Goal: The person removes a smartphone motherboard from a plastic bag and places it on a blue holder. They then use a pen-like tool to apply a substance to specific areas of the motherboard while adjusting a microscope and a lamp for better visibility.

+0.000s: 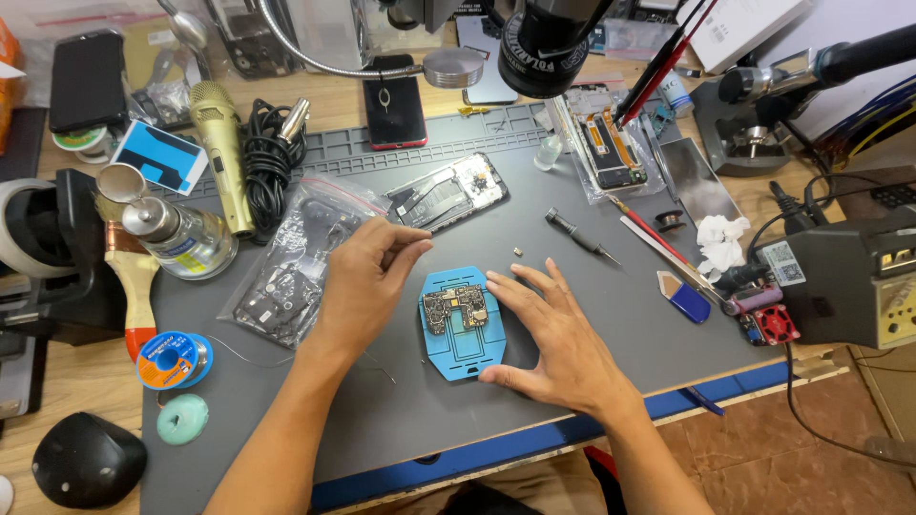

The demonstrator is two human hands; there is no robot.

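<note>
- Circuit board (454,309): small, bare, seated in the upper part of a blue holder plate (465,355) on the grey work mat (401,420), near the mat's front edge. Its long axis runs left to right across the plate; the plate's own long axis runs away from the person.
- Right hand (558,339): flat, fingers spread and released, palm down on the mat. Fingertips (498,279) touch the plate's right rim; thumb rests at its lower right corner. The board lies just left of these fingertips. This is the nearer hand.
- Left hand (365,278): loosely curled, thumb and forefinger pinched, apparently on a fine wire; not certain. The board lies to its right, slightly apart.
- Nearby: opened phone (448,194) beyond the plate; small screwdriver (577,235) to the upper right.
</note>
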